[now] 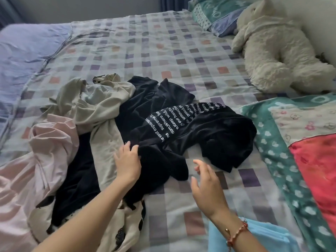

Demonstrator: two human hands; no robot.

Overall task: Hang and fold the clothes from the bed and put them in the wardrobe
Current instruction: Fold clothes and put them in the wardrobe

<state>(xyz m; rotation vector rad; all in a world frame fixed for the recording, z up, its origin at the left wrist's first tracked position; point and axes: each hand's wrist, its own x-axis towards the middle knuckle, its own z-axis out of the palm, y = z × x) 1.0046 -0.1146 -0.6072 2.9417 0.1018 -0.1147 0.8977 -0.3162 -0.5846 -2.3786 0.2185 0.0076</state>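
Observation:
A heap of clothes lies on the checked bed sheet (163, 51). A black shirt with white lettering (209, 128) is crumpled in the middle. A beige garment (98, 106) lies to its left, a pale pink one (45, 151) at the near left, and a cream piece with dark spots (127, 220) under my left forearm. My left hand (127, 162) rests on the black shirt's near edge with its fingers bent over the cloth. Just right of that edge, my right hand (207, 184) hovers over the sheet, fingers relaxed and empty.
A large cream plush bear (272, 50) lies at the far right by the wall. A teal patterned pillow (214, 13) sits at the head. A teal and red blanket (300, 151) covers the near right. A lilac duvet (23, 51) lies at the far left.

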